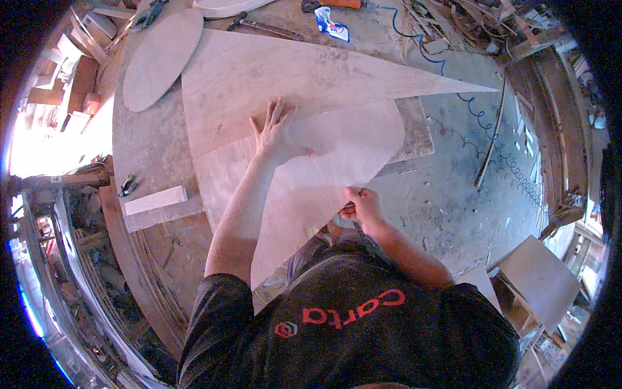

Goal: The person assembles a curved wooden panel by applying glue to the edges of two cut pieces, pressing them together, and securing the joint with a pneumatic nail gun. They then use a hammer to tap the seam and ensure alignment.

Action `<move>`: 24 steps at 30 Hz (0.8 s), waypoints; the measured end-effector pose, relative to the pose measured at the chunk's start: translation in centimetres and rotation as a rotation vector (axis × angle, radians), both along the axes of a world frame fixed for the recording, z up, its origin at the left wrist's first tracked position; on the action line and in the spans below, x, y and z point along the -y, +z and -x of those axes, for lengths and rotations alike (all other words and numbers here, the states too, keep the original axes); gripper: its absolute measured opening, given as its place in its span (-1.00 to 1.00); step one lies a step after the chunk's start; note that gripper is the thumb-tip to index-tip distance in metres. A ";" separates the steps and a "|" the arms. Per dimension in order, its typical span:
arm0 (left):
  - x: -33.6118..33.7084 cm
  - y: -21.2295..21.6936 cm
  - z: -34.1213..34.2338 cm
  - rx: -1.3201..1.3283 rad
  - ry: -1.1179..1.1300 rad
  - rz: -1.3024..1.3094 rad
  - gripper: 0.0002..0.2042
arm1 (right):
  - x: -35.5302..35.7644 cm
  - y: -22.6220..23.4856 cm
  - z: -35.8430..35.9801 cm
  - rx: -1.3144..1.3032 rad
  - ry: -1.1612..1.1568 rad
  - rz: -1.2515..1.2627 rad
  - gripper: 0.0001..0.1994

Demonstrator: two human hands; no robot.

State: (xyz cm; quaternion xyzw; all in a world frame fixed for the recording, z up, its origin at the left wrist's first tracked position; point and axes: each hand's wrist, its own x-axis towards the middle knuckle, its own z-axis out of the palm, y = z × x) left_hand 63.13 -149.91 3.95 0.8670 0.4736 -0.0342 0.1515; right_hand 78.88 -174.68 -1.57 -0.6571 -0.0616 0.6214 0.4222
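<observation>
My left hand (pixel 275 137) lies flat with fingers spread, across the seam where a pale thin wooden sheet (pixel 353 146) meets a large pointed plywood piece (pixel 291 71). The pale sheet has a rounded right end, and its near edge runs toward my body. At that edge my right hand (pixel 365 209) is closed, thumb uppermost. Something small and dark shows between its fingers, mostly hidden, so its kind is unclear. The plywood piece tapers to a sharp tip on the right.
An oval board (pixel 165 58) lies at the far left, near a hammer (pixel 269 27). A blue-and-white packet (pixel 332 26) and a coiled blue hose (pixel 479 117) lie beyond. Pliers (pixel 127 186) and a white block (pixel 155 200) are at left; a box-like wooden piece (pixel 539 282) stands at right.
</observation>
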 end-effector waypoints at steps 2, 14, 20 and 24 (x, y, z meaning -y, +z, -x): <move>-0.1 0.0 0.0 0.023 -0.003 -0.006 0.23 | -0.1 1.0 -0.1 -0.020 0.000 0.014 -0.61; -0.5 3.8 -2.8 -0.188 0.074 0.170 0.25 | -8.7 10.2 -14.8 0.528 0.858 -0.001 -0.71; -0.6 3.4 -2.5 -0.156 0.108 0.191 0.20 | -33.3 12.3 -25.1 1.160 0.544 -0.609 -0.88; -0.5 3.5 -2.7 -0.152 0.147 0.190 0.20 | -49.0 8.5 -27.1 1.571 0.804 -0.844 -0.73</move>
